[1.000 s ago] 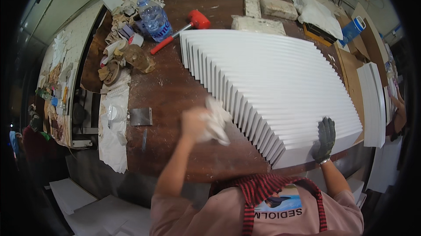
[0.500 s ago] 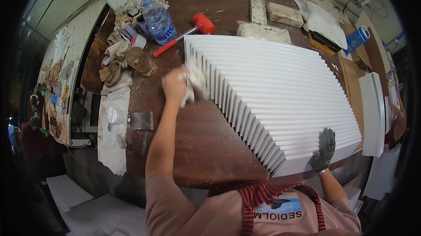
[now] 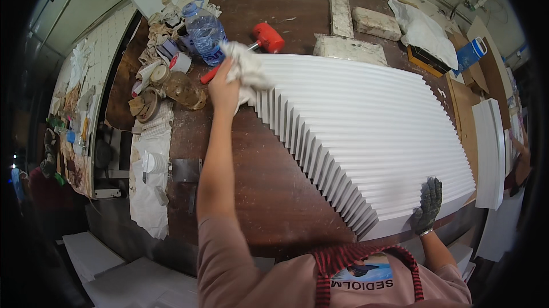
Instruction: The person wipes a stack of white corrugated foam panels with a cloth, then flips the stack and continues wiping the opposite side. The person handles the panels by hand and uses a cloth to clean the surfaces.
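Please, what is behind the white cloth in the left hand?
Behind the white cloth, the red mallet shows its head and handle end. Its middle is covered, and so is the far left corner of the white strips.

Red mallet (image 3: 269, 37); clear bottle (image 3: 203, 28) beside a brownish jar (image 3: 187, 91)

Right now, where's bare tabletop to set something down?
Best: the table between the left forearm and the stepped side of the white stack, specks aside. Also bare: beyond the mallet, left of the plank. Crowded: far left, around the bottle and jar; far right, around the white bag.
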The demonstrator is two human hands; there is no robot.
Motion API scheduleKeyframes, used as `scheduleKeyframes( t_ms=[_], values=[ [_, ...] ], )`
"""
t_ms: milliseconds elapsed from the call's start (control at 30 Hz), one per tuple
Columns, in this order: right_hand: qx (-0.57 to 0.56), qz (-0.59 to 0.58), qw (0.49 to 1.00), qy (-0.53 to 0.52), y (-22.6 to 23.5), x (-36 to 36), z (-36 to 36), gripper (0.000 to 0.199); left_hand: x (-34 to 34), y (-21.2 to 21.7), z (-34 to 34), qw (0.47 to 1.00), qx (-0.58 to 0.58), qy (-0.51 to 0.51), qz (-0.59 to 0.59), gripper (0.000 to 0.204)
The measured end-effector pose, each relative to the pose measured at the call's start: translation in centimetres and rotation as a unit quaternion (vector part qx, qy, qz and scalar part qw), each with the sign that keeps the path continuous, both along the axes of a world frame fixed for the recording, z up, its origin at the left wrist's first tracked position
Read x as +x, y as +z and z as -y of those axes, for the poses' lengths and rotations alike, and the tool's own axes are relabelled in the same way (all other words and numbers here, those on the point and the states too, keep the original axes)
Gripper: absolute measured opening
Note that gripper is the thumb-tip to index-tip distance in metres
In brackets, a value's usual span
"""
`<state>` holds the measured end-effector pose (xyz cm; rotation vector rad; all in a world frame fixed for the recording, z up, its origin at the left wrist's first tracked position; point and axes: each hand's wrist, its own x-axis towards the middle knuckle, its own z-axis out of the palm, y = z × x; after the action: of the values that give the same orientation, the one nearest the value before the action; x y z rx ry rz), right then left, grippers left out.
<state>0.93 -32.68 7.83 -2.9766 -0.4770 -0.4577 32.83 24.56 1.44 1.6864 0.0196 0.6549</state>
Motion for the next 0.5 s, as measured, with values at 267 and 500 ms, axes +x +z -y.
scheduleKeyframes(
  t_ms=[267,500],
  values=[
    [0.008,0.018,1.000,0.008,0.0,0.0,0.0,0.061,-8.0,-0.8,2.1,0.939,0.228,0.043,-0.253,0.021],
    [0.009,0.011,1.000,-0.010,-0.1,-0.2,-0.3,0.061,-0.3,2.1,3.0,0.982,0.185,0.022,0.016,0.039]
  ],
)
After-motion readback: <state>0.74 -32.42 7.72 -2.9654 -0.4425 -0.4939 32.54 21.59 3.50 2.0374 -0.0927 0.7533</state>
